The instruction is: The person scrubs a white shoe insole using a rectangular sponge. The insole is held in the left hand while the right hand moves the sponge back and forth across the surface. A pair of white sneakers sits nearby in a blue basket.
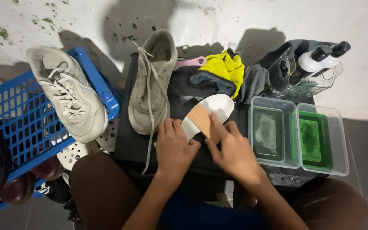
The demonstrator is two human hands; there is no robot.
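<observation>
the left hand lies flat, fingers together, pressing down the near end of a white insole on a dark table; the right hand pinches a tan sponge between thumb and fingers and holds it against the top of the insole, near its middle; the insole lies slantwise, its rounded far end pointing up and to the right, toward a heap of cloths; just left of the hands a worn white sneaker stands on the table with its loose lace trailing down toward the left hand; further left a second white sneaker rests on the rim of a blue basket, in which dark shoes show at the bottom; behind the insole lie a yellow cloth, a grey cloth and a pink handle; to the right of the right hand, close beside it, sit two clear tubs holding green liquid; beyond them a clear rack holds two white bottles with black caps; the person's knees in brown trousers frame the bottom of the view.
</observation>
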